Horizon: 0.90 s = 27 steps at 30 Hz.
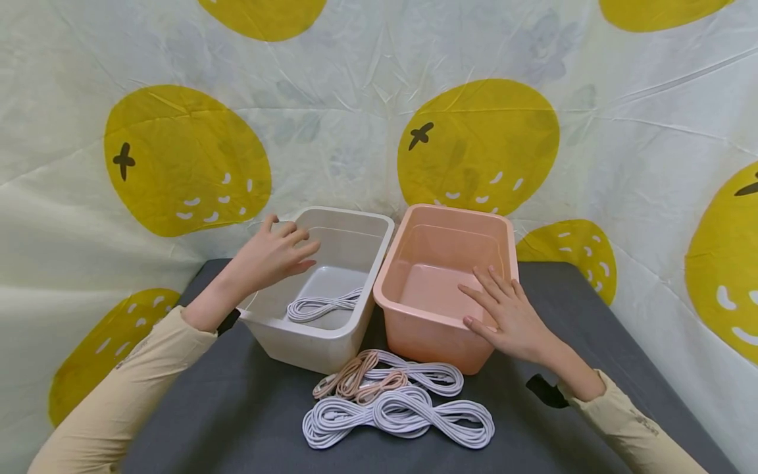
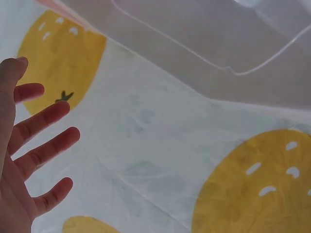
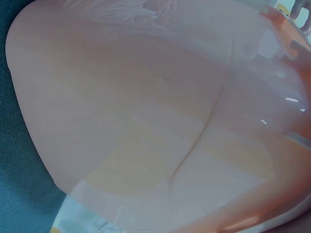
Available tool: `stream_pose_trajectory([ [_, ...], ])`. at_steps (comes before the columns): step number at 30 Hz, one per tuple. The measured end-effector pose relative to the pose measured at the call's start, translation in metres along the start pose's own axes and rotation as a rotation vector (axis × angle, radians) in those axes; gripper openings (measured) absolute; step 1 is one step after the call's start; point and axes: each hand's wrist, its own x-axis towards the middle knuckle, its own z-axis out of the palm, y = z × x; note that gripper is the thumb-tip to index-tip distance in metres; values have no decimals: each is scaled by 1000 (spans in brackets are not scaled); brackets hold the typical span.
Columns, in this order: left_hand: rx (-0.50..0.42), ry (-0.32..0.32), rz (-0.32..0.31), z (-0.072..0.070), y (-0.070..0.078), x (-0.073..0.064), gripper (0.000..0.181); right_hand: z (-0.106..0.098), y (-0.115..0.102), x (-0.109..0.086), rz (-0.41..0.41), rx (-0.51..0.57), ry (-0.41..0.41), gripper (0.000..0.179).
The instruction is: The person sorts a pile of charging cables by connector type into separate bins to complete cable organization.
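Note:
My left hand hovers over the left side of the white bin, its fingers spread and holding nothing. In the left wrist view the same hand shows its fingers apart. A bundled white cable lies on the bin's floor. At the front right corner of the pink bin is my right hand, fingers extended over the rim; whether it touches cannot be told. In the right wrist view, the pink bin's wall fills most of the picture, and that hand is barely seen.
On the dark tabletop, in front of the bins, lie bundled white cables and tan-pink cables, partly overlapping. Both bins stand side by side against a hanging cloth printed with yellow fruit.

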Motion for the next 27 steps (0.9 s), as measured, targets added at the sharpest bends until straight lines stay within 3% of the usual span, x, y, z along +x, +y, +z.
stream_pose_trajectory([
  [12, -33, 57, 47, -17, 34, -19, 24, -2, 3, -1, -29, 21, -14, 56],
  [20, -55, 159, 88, -27, 61, -20, 29, 2, 4, -2, -58, -4, 24, 55],
  [27, -85, 166, 103, -29, 91, -18, 26, 3, 5, -2, -59, -11, 34, 55],
])
